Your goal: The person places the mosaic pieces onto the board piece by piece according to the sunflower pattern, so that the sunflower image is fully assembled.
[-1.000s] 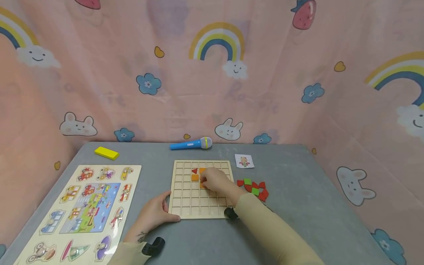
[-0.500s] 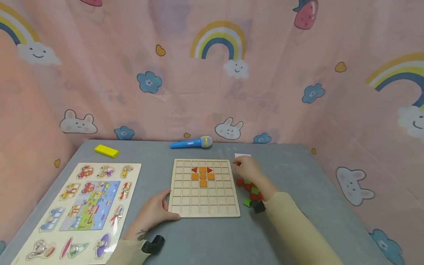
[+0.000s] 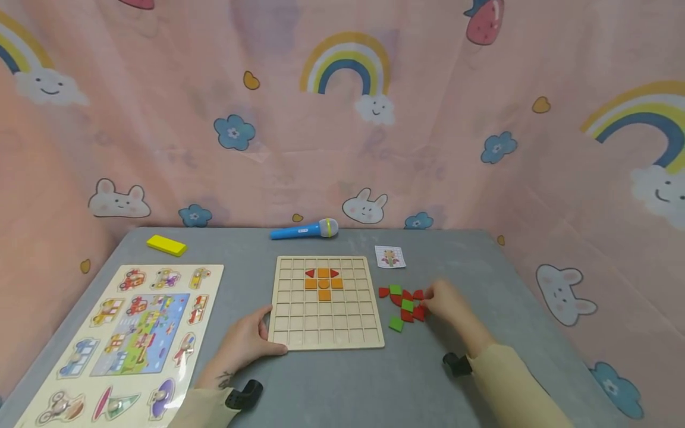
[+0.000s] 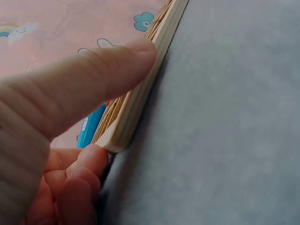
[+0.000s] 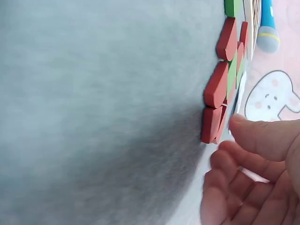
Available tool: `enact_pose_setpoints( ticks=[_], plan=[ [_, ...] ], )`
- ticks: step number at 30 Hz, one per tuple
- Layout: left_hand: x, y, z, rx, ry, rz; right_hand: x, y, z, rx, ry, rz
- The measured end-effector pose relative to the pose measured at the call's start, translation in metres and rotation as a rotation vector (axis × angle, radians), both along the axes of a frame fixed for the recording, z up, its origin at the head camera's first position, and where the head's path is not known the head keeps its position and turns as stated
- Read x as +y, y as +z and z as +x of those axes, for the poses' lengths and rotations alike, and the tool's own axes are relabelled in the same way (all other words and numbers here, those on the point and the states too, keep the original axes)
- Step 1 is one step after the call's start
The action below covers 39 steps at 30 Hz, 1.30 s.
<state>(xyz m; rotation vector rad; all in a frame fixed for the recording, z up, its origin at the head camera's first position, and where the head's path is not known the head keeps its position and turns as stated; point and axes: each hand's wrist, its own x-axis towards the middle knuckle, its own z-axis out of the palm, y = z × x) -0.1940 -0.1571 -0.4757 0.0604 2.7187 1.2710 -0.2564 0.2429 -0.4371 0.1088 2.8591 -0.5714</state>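
A square wooden grid board [image 3: 327, 324] lies on the table, with orange pieces [image 3: 324, 295] and two red triangles [image 3: 310, 273] set in its upper middle. My left hand [image 3: 246, 340] holds the board's near left corner, its thumb along the front edge; the left wrist view shows the thumb against the board's side [image 4: 134, 112] and curled fingers at the corner. Right of the board is a loose cluster of red pieces [image 3: 407, 315] and green squares [image 3: 395, 324]. At its right side is my right hand [image 3: 452, 306]. In the right wrist view, thumb and loosely bent fingers stand apart beside red pieces [image 5: 216, 86], holding nothing visible.
A small pattern card [image 3: 390, 257] lies beyond the cluster. Along the back edge is a blue toy microphone [image 3: 302, 230]. A yellow block [image 3: 166, 245] sits at the back left, behind a large knob puzzle board [image 3: 211, 279]. A pink printed cloth [image 3: 299, 172] hangs behind the table.
My right hand has left the board, passed by the card, and come down at the cluster's right side. The set pieces are uncovered. My left hand stays at the corner.
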Motion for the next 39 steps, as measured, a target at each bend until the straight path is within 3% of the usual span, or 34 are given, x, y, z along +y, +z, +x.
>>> enact_pose_setpoints(
  ticks=[7, 11, 14, 19, 22, 28, 33, 39],
  plan=[
    [-0.001, 0.0, 0.001, 0.008, 0.0, 0.003, -0.004, 0.001, 0.014, -0.026, -0.04, 0.124],
    [-0.001, 0.0, 0.0, 0.007, -0.001, -0.003, -0.006, 0.0, 0.017, -0.005, -0.054, 0.127],
    [0.0, 0.0, 0.0, 0.001, 0.0, -0.011, -0.006, 0.0, 0.017, 0.005, -0.06, 0.075],
    [0.0, 0.0, 0.0, 0.001, -0.005, -0.019, -0.014, 0.008, 0.014, -0.013, -0.106, -0.113],
    [0.0, 0.0, 0.0, 0.005, -0.004, -0.022, -0.034, 0.014, 0.009, 0.006, -0.124, -0.244],
    [-0.001, 0.001, 0.0, 0.006, -0.003, -0.024, -0.092, 0.013, -0.004, 0.057, -0.056, -0.443],
    [0.0, 0.0, 0.0, 0.003, -0.002, -0.023, -0.132, 0.007, -0.01, 0.017, 0.013, -0.511],
    [-0.001, 0.0, -0.001, 0.002, -0.003, -0.009, -0.151, -0.002, -0.017, 0.011, 0.053, -0.485]
  ],
)
